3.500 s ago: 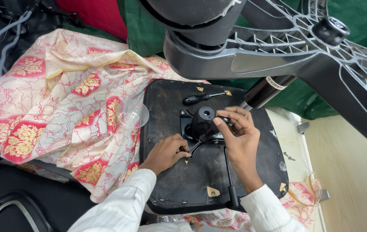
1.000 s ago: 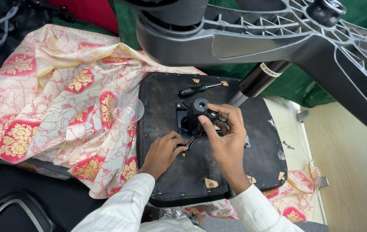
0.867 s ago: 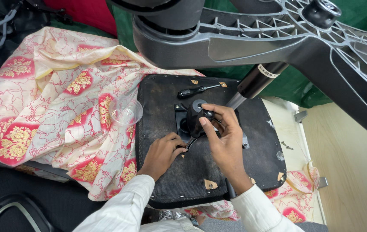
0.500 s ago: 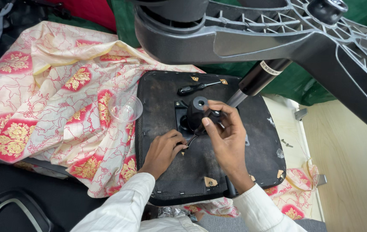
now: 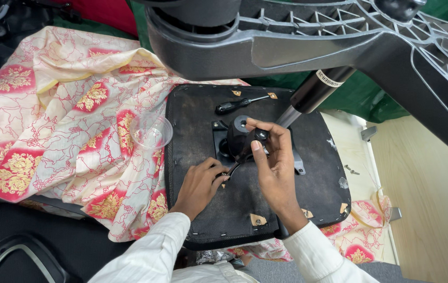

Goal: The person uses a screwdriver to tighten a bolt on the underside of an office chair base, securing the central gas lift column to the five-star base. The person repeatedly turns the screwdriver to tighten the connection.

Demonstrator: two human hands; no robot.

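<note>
Seen from the head camera, the right hand (image 5: 275, 166) is curled, thumb and forefinger pinched on the black handle of a thin tool (image 5: 245, 152) that slants down to the left. The tool's lower tip reaches the left hand (image 5: 199, 186), whose fingers are bent and closed about that tip, or about something small beside it; the view is too tight there to say which. The rest of that hand lies flat on the underside of a black seat pan (image 5: 245, 215), which lies upside down.

Just beyond the right fingers stands the black mechanism (image 5: 236, 137) bolted at the middle of the pan, with a round socket on top. A dark gas cylinder (image 5: 313, 94) slants up from behind it and is partly hidden by the right hand. A black-handled screwdriver (image 5: 239, 104) lies loose on the pan's far part, well clear of both hands.

A grey star-shaped chair base (image 5: 308, 47) crosses the top, very close and cut off by the frame. To the left, a clear plastic cup (image 5: 151, 131) sits on a cream and pink flowered cloth (image 5: 51, 131) just beside the pan. White sleeves cover both forearms.
</note>
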